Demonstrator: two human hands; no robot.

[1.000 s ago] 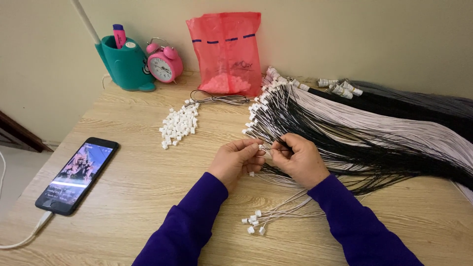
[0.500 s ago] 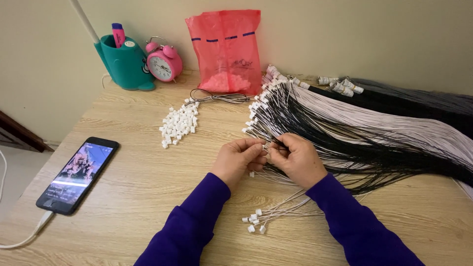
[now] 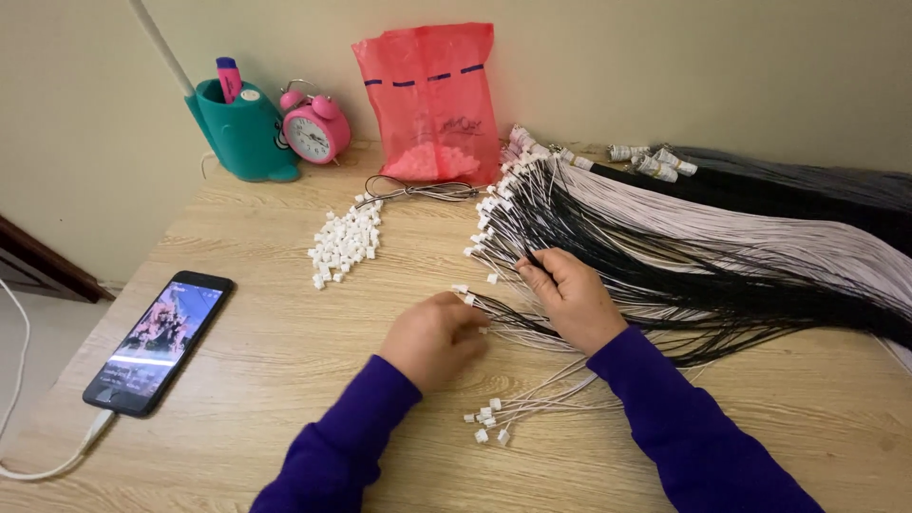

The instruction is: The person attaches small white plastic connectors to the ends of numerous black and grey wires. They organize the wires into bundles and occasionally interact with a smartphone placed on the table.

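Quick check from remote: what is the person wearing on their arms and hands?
Both arms wear long, dark purple sleeves of plain soft fabric, ending at the wrists. The left hand and right hand are bare: no gloves, rings, watch or markings show.

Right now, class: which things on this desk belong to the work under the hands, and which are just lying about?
In use:
- left hand and right hand, both on the wires
- black and white wires
- pile of small white connectors
- finished wire bunch

Lying about:
- phone
- pink alarm clock
- teal pen holder
- red plastic bag
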